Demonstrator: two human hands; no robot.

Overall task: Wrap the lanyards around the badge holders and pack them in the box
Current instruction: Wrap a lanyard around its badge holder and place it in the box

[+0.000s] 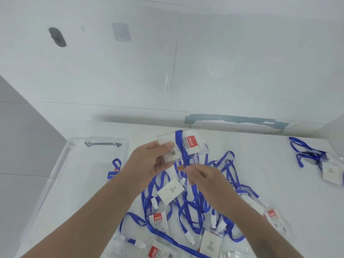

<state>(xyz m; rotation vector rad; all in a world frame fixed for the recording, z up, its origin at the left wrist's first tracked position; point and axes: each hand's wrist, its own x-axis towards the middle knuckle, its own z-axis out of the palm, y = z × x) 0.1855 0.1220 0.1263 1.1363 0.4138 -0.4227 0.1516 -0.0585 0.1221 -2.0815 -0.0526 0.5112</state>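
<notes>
My left hand (150, 161) grips a clear badge holder (189, 144) with a white card and red label, raised above the table. A blue lanyard (181, 146) runs across the holder's face. My right hand (202, 178) pinches that lanyard just below the holder. Beneath both hands lies a tangled pile of blue lanyards (193, 203) and several more badge holders (170, 190). A clear plastic box (61, 170) stands at the left; a wrapped badge holder (115, 170) lies inside it.
Another badge holder with a blue lanyard (316, 159) lies apart at the far right of the white table. A white wall rises close behind the table, with peeling blue tape (234, 121) along its base. Grey floor shows at the left.
</notes>
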